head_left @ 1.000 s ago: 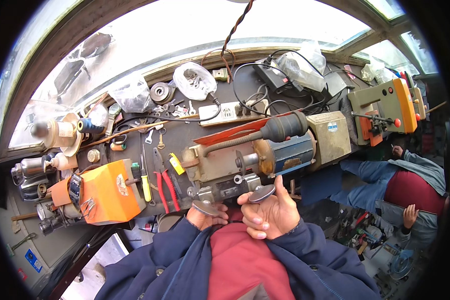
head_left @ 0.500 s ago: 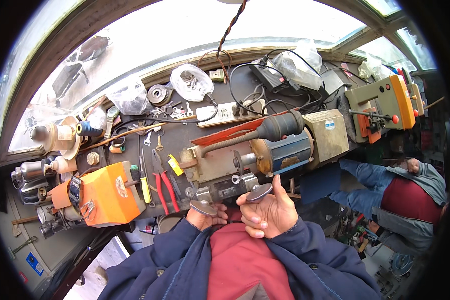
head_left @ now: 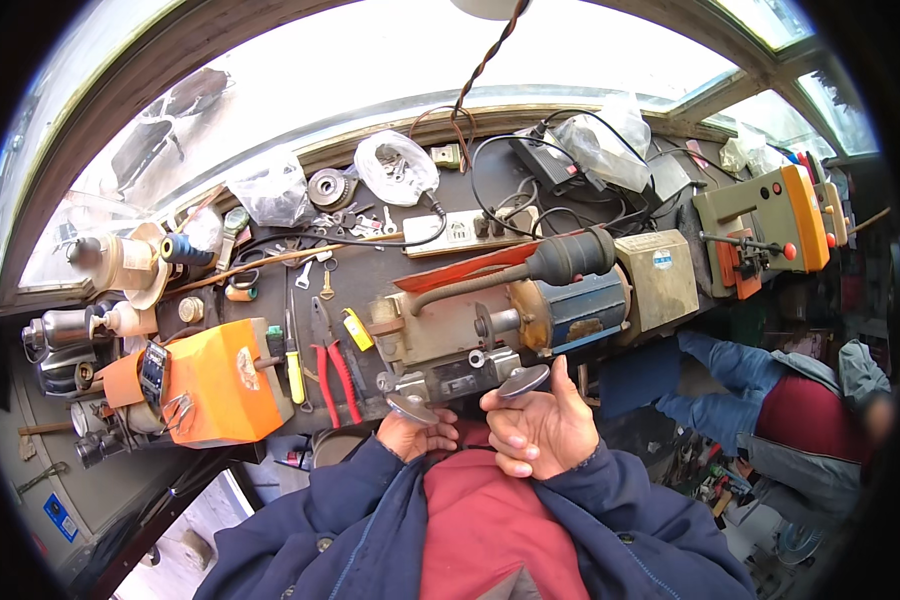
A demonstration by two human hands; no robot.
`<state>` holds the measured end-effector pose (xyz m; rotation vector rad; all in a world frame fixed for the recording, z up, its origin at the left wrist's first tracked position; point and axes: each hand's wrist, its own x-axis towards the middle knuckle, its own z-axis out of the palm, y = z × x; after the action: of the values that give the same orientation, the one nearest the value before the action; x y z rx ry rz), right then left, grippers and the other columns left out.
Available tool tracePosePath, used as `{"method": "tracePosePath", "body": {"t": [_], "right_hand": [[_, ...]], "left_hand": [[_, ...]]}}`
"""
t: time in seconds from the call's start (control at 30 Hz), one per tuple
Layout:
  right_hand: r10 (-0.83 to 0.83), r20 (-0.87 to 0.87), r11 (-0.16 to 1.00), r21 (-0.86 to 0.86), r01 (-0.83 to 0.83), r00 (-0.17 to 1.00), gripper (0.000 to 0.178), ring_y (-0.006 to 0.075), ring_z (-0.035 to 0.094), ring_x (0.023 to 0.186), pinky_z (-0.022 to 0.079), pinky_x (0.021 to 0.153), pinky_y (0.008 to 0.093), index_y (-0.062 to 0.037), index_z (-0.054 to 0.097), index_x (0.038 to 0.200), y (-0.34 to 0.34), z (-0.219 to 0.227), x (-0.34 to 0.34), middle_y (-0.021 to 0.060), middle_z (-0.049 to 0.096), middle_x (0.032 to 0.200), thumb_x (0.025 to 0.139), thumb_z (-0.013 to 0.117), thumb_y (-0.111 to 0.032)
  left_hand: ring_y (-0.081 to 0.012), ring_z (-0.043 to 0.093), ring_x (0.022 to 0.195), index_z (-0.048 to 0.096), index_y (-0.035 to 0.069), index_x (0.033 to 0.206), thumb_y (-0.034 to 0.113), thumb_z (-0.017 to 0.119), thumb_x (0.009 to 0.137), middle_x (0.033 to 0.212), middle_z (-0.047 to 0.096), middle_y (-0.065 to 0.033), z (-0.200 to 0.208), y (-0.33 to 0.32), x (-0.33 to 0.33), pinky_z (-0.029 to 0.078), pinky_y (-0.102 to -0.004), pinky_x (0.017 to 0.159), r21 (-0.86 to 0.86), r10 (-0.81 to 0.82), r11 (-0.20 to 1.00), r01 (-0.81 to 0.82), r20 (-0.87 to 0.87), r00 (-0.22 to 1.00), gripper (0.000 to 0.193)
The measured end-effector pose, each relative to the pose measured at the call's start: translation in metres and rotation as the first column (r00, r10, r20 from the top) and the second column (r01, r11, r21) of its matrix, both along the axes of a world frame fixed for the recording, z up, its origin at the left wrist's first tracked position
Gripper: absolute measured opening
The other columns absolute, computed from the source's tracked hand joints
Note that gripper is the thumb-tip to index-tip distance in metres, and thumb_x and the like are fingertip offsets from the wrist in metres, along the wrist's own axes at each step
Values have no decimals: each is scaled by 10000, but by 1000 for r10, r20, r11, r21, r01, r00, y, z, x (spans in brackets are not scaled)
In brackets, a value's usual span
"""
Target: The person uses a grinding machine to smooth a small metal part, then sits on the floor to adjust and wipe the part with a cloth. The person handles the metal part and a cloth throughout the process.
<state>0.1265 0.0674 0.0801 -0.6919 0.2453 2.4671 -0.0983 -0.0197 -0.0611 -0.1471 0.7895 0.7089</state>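
Note:
At the near edge of a bench-top machine with a blue motor [head_left: 575,308], two dark, disc-shaped knobs stick out toward me. My left hand [head_left: 402,436] is at the left disc knob [head_left: 411,408], its fingers curled and partly hidden behind it. My right hand [head_left: 547,430] has the right disc knob [head_left: 523,381] between its index finger and raised thumb, palm up, other fingers curled. Metal clamps [head_left: 494,370] sit just beyond the knobs. A black flexible-necked lamp [head_left: 570,256] lies across the machine's top.
Left of the machine lie red-handled pliers [head_left: 336,385], a yellow-handled screwdriver [head_left: 294,375] and an orange-covered machine [head_left: 225,385]. Behind are a white power strip [head_left: 455,232], loose keys and a bag of keys [head_left: 395,168]. A green-and-orange machine [head_left: 760,225] stands right; another person [head_left: 810,405] is beyond.
The view has shifted slightly, so the bench sits a little farther right. My hands stay at the two knobs with hardly any change. The other person's arm has moved.

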Motion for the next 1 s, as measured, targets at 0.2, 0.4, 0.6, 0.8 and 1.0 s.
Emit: {"method": "tracePosePath", "body": {"t": [0.2, 0.4, 0.6, 0.8, 1.0], "right_hand": [[2, 43, 1000, 22, -3, 999, 963, 119, 397, 546, 393, 519, 293, 45, 568, 1272, 1, 4, -2, 44, 473, 723, 949, 195, -783], [-26, 7, 999, 22, 26, 1000, 950, 123, 403, 550, 404, 539, 299, 47, 559, 1289, 1, 2, -4, 49, 486, 746, 946, 247, -782], [-51, -3, 998, 45, 51, 999, 935, 121, 407, 554, 405, 539, 295, 41, 560, 1294, 0, 0, -6, 49, 488, 746, 953, 249, -772], [-50, 8, 998, 50, 50, 999, 934, 117, 410, 552, 402, 540, 289, 43, 556, 1299, 0, 2, -10, 44, 485, 741, 954, 253, -770], [-60, 0, 997, 50, 60, 998, 937, 117, 409, 557, 403, 546, 291, 44, 550, 1298, -1, 3, -11, 40, 473, 748, 949, 262, -776]], "left_hand": [[-316, 665, 958, 529, -53, 1280, 43, 511, 940, 1146, 625, -185, 2, 0, 2, 577, -471, 822, 0, -18, 1000, 18, -52, 999, 353], [-324, 669, 950, 534, -68, 1255, 45, 522, 946, 1142, 632, -193, 2, 0, 2, 580, -472, 816, -15, -12, 1000, 12, -42, 999, 329], [-330, 682, 923, 555, -60, 1231, 50, 588, 935, 1096, 650, -190, 2, 1, 0, 591, -471, 793, -17, 22, 1000, -21, 13, 1000, 317], [-329, 684, 923, 565, -48, 1215, 56, 599, 933, 1096, 653, -192, -1, 3, -1, 592, -474, 795, -55, -29, 998, 28, -4, 1000, 302], [-320, 690, 924, 579, -43, 1203, 71, 609, 932, 1095, 661, -192, -4, 1, -3, 595, -470, 798, 0, -23, 1000, 23, 11, 1000, 295]]}}
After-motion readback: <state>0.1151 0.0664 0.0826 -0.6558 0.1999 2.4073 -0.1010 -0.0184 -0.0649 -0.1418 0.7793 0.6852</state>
